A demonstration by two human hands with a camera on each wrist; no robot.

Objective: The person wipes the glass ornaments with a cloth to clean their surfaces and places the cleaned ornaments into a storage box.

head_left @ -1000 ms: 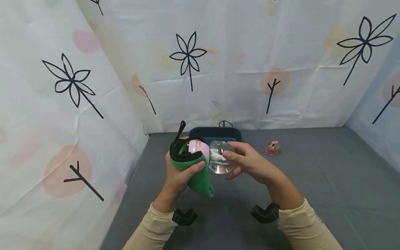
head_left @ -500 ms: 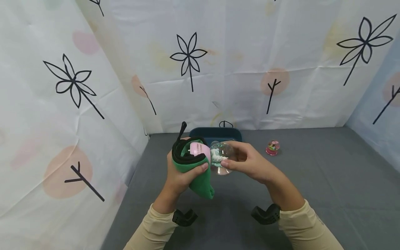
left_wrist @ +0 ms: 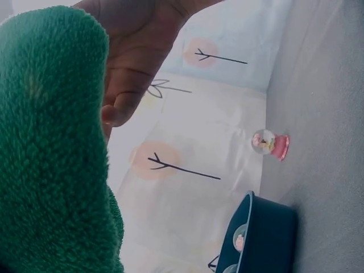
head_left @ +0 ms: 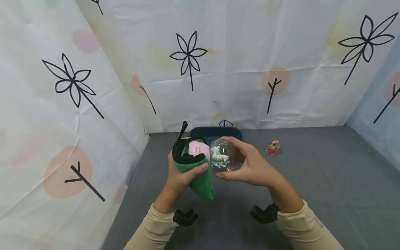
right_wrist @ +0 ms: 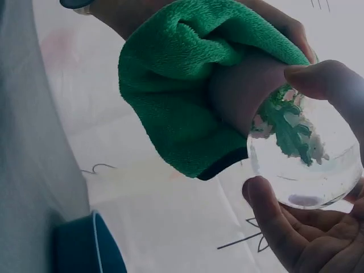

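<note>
A snow globe point(head_left: 220, 156) with a pink base and a white figure inside is held sideways above the table. My left hand point(head_left: 179, 177) grips its base through a green cloth point(head_left: 200, 184) with black edging, the thumb lying over the cloth. My right hand point(head_left: 251, 165) holds the clear dome between thumb and fingers. In the right wrist view, fingers curve round the dome point(right_wrist: 335, 170), and the cloth point(right_wrist: 170, 96) wraps the base point(right_wrist: 244, 91). The cloth point(left_wrist: 51, 148) fills the left of the left wrist view, hiding the globe there.
A dark blue bin point(head_left: 215, 132) stands at the back of the grey table point(head_left: 312, 180), partly behind the hands; the left wrist view shows clear globes inside it. A small pink-based snow globe point(head_left: 273, 147) stands to its right. Patterned white cloth point(head_left: 237, 69) hangs behind.
My right hand has shifted its hold on the dome, its thumb moving from the dome's front to its lower edge. The globe has turned a little in the cloth; my left hand barely moved.
</note>
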